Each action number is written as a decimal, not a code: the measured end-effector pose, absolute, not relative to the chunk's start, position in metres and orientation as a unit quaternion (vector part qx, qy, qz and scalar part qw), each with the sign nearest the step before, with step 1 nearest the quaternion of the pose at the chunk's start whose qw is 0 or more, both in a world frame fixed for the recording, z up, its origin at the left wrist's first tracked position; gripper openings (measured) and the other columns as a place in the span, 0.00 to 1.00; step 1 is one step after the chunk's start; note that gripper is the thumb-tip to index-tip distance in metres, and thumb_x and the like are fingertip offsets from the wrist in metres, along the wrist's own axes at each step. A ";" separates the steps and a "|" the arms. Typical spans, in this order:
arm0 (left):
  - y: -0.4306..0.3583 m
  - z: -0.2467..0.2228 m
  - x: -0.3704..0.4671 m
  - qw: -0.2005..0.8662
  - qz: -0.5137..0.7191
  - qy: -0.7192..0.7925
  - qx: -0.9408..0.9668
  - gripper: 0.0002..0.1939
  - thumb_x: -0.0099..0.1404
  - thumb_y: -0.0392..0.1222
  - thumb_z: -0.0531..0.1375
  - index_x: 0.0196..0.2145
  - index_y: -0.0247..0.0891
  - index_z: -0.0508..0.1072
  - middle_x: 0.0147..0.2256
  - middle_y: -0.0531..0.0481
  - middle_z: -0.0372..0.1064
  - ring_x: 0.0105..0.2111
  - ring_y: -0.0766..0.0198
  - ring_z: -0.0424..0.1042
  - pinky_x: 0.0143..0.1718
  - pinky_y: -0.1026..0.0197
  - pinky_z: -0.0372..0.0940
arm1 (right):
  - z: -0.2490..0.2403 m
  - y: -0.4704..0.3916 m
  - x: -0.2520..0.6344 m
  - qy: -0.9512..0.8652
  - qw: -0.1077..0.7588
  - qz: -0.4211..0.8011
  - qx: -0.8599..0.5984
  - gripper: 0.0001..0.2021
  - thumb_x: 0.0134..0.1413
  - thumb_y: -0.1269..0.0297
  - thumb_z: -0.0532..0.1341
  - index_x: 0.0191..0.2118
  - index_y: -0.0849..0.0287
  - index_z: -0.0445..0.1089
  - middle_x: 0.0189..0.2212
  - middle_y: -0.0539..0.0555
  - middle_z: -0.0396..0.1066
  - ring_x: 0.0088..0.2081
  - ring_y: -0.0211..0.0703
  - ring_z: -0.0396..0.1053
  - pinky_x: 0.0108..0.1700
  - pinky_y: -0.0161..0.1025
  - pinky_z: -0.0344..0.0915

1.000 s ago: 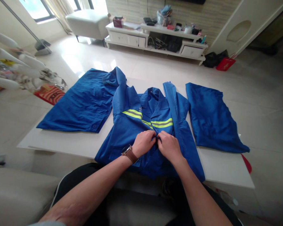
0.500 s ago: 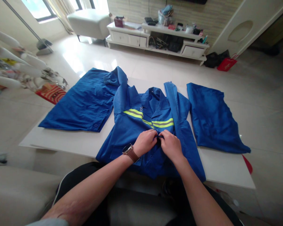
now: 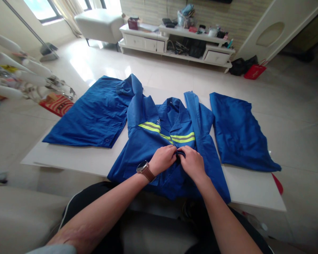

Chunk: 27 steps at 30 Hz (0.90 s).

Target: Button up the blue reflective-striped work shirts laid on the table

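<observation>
A blue work jacket [image 3: 143, 148] with yellow-green and grey reflective bands lies front up on a white table, its collar pointing away from me. My left hand [image 3: 163, 157], with a watch [image 3: 143, 167] on the wrist, pinches the jacket's front edge below the chest band. Right beside it, my right hand [image 3: 192, 162] grips the same front opening, a fold of cloth showing between the fingers. Whether a button is between the fingertips is hidden. Folded blue cloth [image 3: 90, 113] lies left of the jacket, and another folded blue garment [image 3: 238, 134] lies to its right.
The white table [image 3: 257, 188] extends under the clothes. Beyond it stands a low white cabinet [image 3: 144, 44] with assorted items on top. A pale ottoman [image 3: 99, 26] is at the back left. Spools of white thread [image 3: 31, 79] stand at the left, near a red-patterned bag [image 3: 57, 104].
Both hands stay at the jacket's front edge. The cloth fold between the fingers has shifted slightly, showing a little more at the right fingertips.
</observation>
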<state>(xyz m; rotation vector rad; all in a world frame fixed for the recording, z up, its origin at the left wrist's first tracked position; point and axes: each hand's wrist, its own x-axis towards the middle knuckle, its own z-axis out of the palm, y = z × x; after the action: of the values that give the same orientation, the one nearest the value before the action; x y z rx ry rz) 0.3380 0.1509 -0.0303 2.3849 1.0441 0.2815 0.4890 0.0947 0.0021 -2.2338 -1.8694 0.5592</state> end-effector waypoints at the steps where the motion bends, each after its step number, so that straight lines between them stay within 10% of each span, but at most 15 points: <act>1: 0.151 -0.030 0.338 0.259 0.103 0.383 0.881 0.07 0.70 0.37 0.55 0.40 0.38 0.73 0.40 0.46 0.74 0.39 0.58 0.74 0.40 0.60 0.66 | 0.002 0.095 0.489 -0.626 0.088 0.189 -0.751 0.11 0.66 0.64 0.59 0.48 0.49 0.76 0.49 0.49 0.77 0.47 0.43 0.74 0.43 0.35 0.62; 27: 0.148 -0.030 0.337 0.246 0.098 0.373 0.889 0.06 0.71 0.36 0.55 0.41 0.39 0.72 0.40 0.47 0.74 0.38 0.59 0.74 0.39 0.60 0.67 | 0.001 0.094 0.491 -0.633 0.087 0.187 -0.747 0.11 0.65 0.66 0.58 0.44 0.50 0.78 0.45 0.49 0.77 0.45 0.42 0.74 0.42 0.34 0.62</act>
<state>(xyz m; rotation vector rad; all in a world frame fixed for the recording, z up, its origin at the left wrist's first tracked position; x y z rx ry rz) 0.3366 0.1480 -0.0303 2.4250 1.0179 0.2680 0.4910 0.0943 0.0013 -2.2247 -1.8848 0.5562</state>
